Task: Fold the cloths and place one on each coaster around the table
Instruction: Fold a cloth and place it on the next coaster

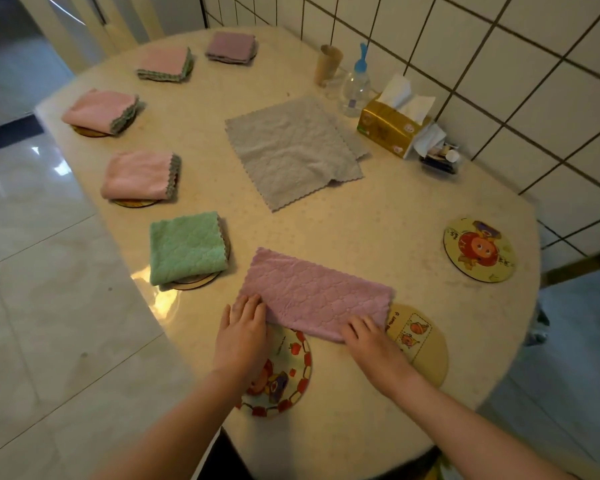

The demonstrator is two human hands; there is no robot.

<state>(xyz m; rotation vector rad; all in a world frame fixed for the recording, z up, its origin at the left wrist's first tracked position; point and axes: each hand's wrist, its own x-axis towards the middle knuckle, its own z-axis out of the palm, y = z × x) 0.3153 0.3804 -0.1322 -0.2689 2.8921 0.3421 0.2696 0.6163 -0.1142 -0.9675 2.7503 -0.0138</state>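
I have both hands on the purple cloth (317,294), which lies folded once into a long band on the counter (378,216). My left grip (243,329) presses its near left corner with fingers straight and flat; my right grip (369,336) does the same on the near edge, flattening the fold so it holds before I double it again, I judge. The cloth is quilted, soft-looking, with a wavy trimmed edge. Under my left grip sits a bare apple-patterned coaster (284,372); just right of my right grip a yellow coaster (418,344) pokes out from under the cloth. Beyond my grips, grey cloths (291,152) lie unfolded, awaiting their turn.
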